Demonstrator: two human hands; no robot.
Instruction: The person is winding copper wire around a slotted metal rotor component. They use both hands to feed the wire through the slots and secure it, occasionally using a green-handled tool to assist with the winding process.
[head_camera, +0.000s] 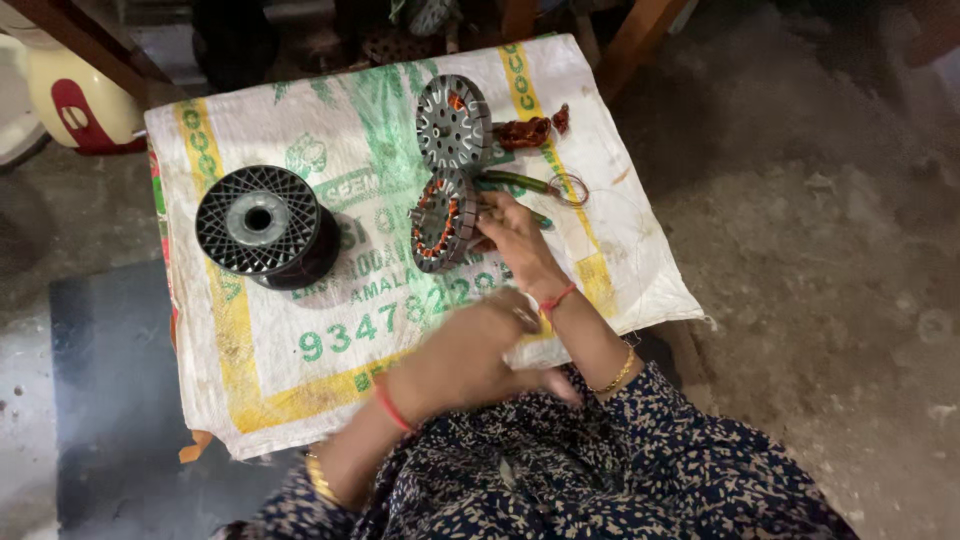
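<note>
My right hand (512, 238) grips the edge of a round motor stator (441, 221) with orange copper windings, which stands tilted on a white printed sack (330, 300) spread over a low table. My left hand (468, 356) hovers over the sack's near edge, above my lap, with its fingers drawn together. Whether it pinches a thin wire is unclear. A second, bare grey stator (451, 122) lies just beyond the first. A black wire spool (262, 226) stands to the left.
A reddish clump of copper wire (527, 131) and a small wire loop with green sleeving (566, 188) lie to the right of the stators. A cream and red object (76, 101) sits at the far left. A dark mat (110, 390) covers the floor at left, and dusty concrete (820, 250) lies at right.
</note>
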